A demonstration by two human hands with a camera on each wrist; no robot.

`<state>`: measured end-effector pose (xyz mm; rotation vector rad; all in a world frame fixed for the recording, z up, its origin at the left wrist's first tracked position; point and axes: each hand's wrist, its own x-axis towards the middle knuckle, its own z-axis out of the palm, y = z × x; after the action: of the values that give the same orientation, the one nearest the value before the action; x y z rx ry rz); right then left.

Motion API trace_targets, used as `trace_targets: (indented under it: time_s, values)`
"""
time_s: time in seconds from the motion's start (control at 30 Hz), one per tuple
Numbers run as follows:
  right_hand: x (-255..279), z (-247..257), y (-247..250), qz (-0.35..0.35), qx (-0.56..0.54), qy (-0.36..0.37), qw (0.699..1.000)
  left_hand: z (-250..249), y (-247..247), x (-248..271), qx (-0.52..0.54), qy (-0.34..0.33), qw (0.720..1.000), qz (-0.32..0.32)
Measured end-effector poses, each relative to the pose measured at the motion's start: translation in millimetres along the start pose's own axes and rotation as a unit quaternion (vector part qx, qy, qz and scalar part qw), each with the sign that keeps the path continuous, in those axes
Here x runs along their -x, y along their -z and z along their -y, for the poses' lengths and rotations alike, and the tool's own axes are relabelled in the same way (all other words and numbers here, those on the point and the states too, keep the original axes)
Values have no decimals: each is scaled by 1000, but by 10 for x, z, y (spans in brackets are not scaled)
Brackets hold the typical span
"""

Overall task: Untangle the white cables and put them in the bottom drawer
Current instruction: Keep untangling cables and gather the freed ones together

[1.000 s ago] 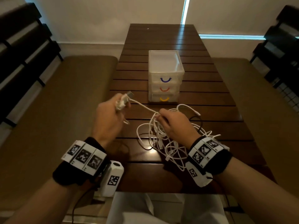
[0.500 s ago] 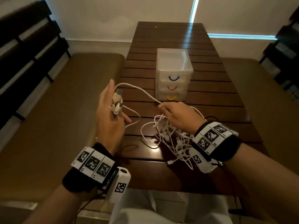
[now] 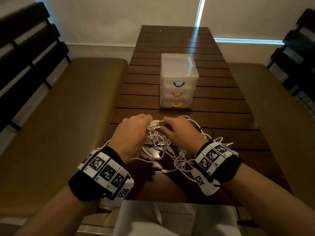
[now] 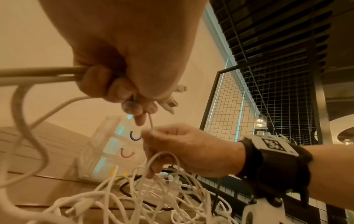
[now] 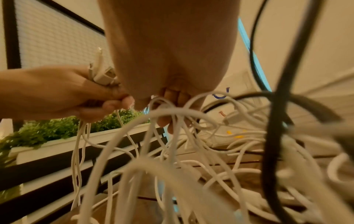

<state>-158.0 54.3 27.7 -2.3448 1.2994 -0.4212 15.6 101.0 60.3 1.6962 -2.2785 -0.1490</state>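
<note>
A tangle of white cables (image 3: 172,150) lies on the dark slatted table (image 3: 221,120), under and between both hands. My left hand (image 3: 134,132) grips a bunch of white plug ends (image 3: 153,126), its fingers curled round their cords (image 4: 47,72). My right hand (image 3: 177,132) meets it fingertip to fingertip and pinches a thin white cable (image 4: 151,122) just below the left fingers. The translucent drawer unit (image 3: 177,72) stands beyond the hands, all three drawers closed. The bottom drawer (image 3: 176,104) has a yellow handle.
A black cable (image 3: 207,132) loops through the white pile on the right (image 5: 275,106). Brown benches (image 3: 56,125) flank the table on both sides. Dark slatted backrests and a wire-mesh panel (image 4: 268,91) stand to the sides. A planter with green plants (image 5: 47,133) shows at left.
My left hand, raised to the left with the plug ends, has come down and right to meet the right hand over the pile. The stretched cable between them has gone slack.
</note>
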Motion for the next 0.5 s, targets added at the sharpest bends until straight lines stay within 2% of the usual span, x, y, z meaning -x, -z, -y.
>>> trace_targets:
  time_s: [0.2,0.37,0.43,0.5]
  values:
    - [-81,48,66,-113,-13,40,993,0,263,75,100,-41,987,-121]
    - [-127,-170,155,-155,-14,-22,988,145,600,38,211,48,941,-259]
    - [-82,-270,138,-158,-18,-34,987,252,655,7,209,77,939,-263]
    - [-44,-252,95,-124,1,-36,992,373,566,6,182,109,953,-216]
